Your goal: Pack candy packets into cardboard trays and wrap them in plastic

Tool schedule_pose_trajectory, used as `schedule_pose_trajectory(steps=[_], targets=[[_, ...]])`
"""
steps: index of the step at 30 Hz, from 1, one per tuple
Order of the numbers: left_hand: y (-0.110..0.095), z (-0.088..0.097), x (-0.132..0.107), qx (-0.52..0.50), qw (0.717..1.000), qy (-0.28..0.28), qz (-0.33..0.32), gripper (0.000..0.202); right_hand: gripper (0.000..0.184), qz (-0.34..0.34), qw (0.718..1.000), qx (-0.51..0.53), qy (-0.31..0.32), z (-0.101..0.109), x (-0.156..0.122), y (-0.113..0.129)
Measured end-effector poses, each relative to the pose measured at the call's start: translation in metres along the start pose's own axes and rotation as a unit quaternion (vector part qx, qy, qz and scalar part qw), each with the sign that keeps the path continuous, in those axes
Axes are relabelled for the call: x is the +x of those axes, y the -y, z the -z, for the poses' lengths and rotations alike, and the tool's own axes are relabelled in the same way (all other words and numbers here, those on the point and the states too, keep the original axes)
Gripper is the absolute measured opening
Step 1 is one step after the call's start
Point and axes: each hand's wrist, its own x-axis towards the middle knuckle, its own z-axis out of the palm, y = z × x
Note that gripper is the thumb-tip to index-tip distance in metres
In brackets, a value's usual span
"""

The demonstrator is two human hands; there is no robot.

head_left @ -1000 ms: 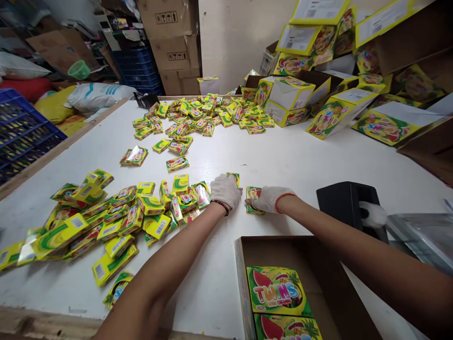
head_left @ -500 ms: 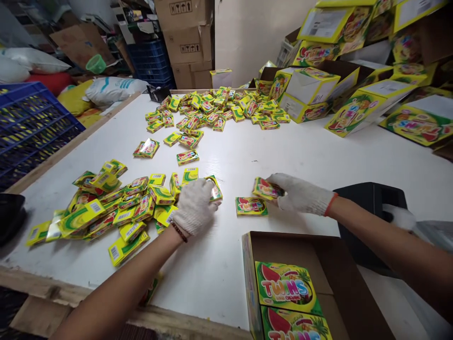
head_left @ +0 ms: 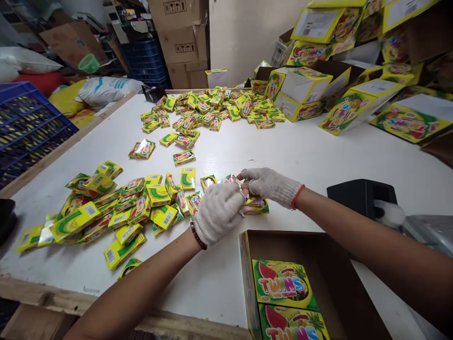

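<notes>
My left hand (head_left: 221, 212), in a white knit glove, is closed with its fingers curled toward my right hand; what they grip is hidden. My right hand (head_left: 267, 185), gloved too, pinches at the same spot, and the fingertips of both meet. A small TWINS sweets box (head_left: 230, 178) shows partly behind the left glove, at the right fingertips. Beneath the right hand another small box (head_left: 258, 206) lies flat on the table, partly covered. To the left of my left hand is a loose heap of small yellow-green boxes (head_left: 130, 203), some barcode side up.
An open brown carton (head_left: 339, 283) at the front right holds larger TWINS boxes (head_left: 283, 283). Beyond it stands a black tape dispenser (head_left: 354, 203). More small boxes (head_left: 212, 108) cover the far table edge, beside stacked display boxes (head_left: 311, 85). A blue crate (head_left: 31, 127) is at left.
My left hand has moved right, away from the heap, and my right hand has come left with a small box. The hands, apart before, now meet. The view has shifted slightly.
</notes>
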Motion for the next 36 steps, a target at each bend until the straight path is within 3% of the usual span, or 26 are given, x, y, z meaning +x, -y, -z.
schedule_pose_trajectory(steps=[3, 5, 7, 9, 11, 13, 16, 18, 20, 21, 23, 25, 27, 29, 32, 34, 36], targets=[[0.024, -0.005, 0.013, 0.041, 0.988, 0.042, 0.143, 0.037, 0.033, 0.072, 0.992, -0.106, 0.0, 0.014, 0.004, -0.02], [0.048, -0.006, 0.021, 0.111, 0.961, 0.152, 0.205, 0.069, 0.032, 0.065, 0.983, -0.168, 0.019, 0.018, 0.007, -0.034], [0.069, -0.006, 0.028, 0.148, 0.927, 0.266, 0.219, 0.098, 0.032, 0.057, 0.969, -0.24, 0.007, 0.016, 0.011, -0.044], [0.08, -0.004, 0.033, 0.149, 0.919, 0.304, 0.204, 0.098, 0.032, 0.076, 0.954, -0.289, -0.037, 0.01, 0.014, -0.046], [0.079, 0.0, 0.038, 0.131, 0.943, 0.26, 0.162, 0.092, 0.034, 0.102, 0.954, -0.264, -0.1, 0.005, 0.016, -0.041], [0.066, 0.008, 0.044, 0.09, 0.973, 0.197, 0.077, 0.096, 0.05, 0.115, 0.969, -0.164, -0.147, 0.003, 0.016, -0.028], [0.04, 0.021, 0.051, -0.02, 0.989, 0.136, -0.058, 0.093, 0.074, 0.144, 0.982, -0.002, -0.121, 0.007, 0.012, -0.002], [0.031, 0.03, 0.054, -0.096, 0.989, 0.095, -0.057, 0.086, 0.076, 0.151, 0.982, 0.07, -0.091, 0.012, 0.004, 0.011], [0.032, 0.037, 0.051, -0.137, 0.987, 0.085, 0.016, 0.079, 0.074, 0.127, 0.977, 0.146, -0.09, 0.016, -0.006, 0.015], [0.037, 0.04, 0.047, -0.127, 0.984, 0.115, 0.057, 0.073, 0.072, 0.103, 0.973, 0.187, -0.092, 0.017, -0.01, 0.012], [0.049, 0.042, 0.034, -0.04, 0.965, 0.245, 0.088, 0.054, 0.064, 0.038, 0.962, 0.251, -0.097, 0.016, -0.018, 0.0], [0.06, 0.04, 0.016, 0.078, 0.921, 0.379, 0.037, 0.039, 0.05, -0.019, 0.961, 0.254, -0.111, 0.012, -0.021, -0.018], [0.067, 0.035, -0.002, 0.158, 0.892, 0.422, -0.041, 0.036, 0.036, -0.051, 0.977, 0.158, -0.137, 0.006, -0.022, -0.036], [0.07, 0.03, -0.012, 0.205, 0.889, 0.4, -0.081, 0.035, 0.026, -0.055, 0.987, -0.024, -0.151, 0.001, -0.023, -0.047], [0.072, 0.031, -0.008, 0.23, 0.898, 0.369, -0.073, 0.028, 0.03, -0.039, 0.953, -0.24, -0.18, 0.0, -0.026, -0.05], [0.069, 0.036, 0.004, 0.204, 0.921, 0.33, -0.038, 0.026, 0.037, -0.012, 0.942, -0.262, -0.211, 0.002, -0.03, -0.045], [0.058, 0.04, 0.018, 0.134, 0.963, 0.232, 0.017, 0.032, 0.046, 0.039, 0.956, -0.199, -0.21, 0.003, -0.033, -0.036]])
